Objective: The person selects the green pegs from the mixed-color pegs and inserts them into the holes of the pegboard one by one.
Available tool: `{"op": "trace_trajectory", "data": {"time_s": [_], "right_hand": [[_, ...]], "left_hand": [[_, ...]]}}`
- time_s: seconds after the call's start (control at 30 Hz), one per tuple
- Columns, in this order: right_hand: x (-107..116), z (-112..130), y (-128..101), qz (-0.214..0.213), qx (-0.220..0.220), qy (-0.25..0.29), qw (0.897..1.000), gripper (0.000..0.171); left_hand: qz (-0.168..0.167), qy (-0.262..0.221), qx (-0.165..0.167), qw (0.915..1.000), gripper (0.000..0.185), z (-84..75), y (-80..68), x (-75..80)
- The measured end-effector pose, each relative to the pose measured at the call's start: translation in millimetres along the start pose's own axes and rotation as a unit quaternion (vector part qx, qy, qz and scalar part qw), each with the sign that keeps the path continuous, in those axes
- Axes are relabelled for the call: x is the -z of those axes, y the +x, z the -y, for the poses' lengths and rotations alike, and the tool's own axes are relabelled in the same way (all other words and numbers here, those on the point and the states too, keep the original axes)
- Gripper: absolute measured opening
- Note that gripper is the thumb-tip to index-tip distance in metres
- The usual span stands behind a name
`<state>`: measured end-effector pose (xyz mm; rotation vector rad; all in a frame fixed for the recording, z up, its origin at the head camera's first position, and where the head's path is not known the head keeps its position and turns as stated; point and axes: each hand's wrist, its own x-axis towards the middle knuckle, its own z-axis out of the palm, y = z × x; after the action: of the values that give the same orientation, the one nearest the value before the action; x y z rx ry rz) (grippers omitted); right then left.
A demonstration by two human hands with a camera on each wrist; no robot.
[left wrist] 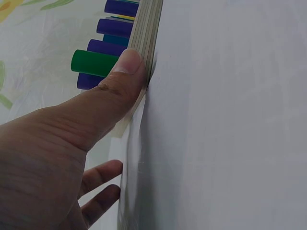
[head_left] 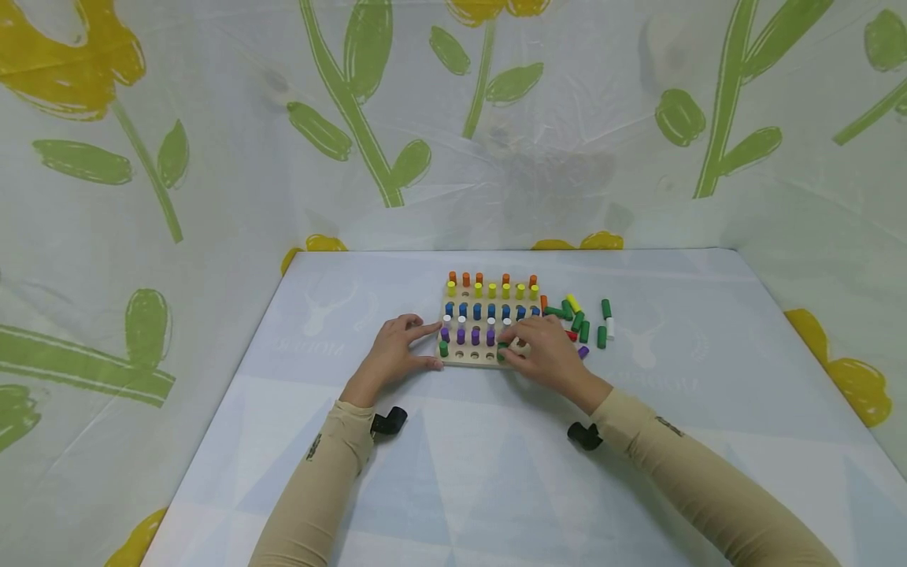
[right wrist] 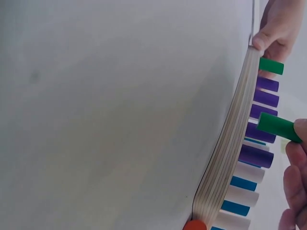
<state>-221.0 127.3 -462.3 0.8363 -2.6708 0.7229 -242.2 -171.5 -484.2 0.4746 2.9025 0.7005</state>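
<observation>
A wooden pegboard carries rows of orange, yellow, blue, white and purple pegs. One green peg stands at the left end of the front row, with bare holes beside it. My left hand steadies the board's left side, its thumb against the front corner and its index finger touching farther back. Over the front row, my right hand pinches another green peg between thumb and fingers. In the right wrist view this peg is tilted, its free end overlapping the purple pegs. The right hand hides part of the board's right side.
Loose pegs lie right of the board: several green ones, a white one, a yellow one, a purple one and some red or orange ones. Patterned cloth walls bound the table.
</observation>
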Motion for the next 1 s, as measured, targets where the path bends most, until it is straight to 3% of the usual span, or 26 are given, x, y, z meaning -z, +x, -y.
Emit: {"op": "trace_trajectory", "data": {"time_s": [1.0], "right_hand": [[-6.0, 12.7, 8.0, 0.016, -0.004, -0.018, 1.0, 0.014]], "left_hand": [[-0.003, -0.006, 0.001, 1.0, 0.079, 2.5, 0.3, -1.6]]}}
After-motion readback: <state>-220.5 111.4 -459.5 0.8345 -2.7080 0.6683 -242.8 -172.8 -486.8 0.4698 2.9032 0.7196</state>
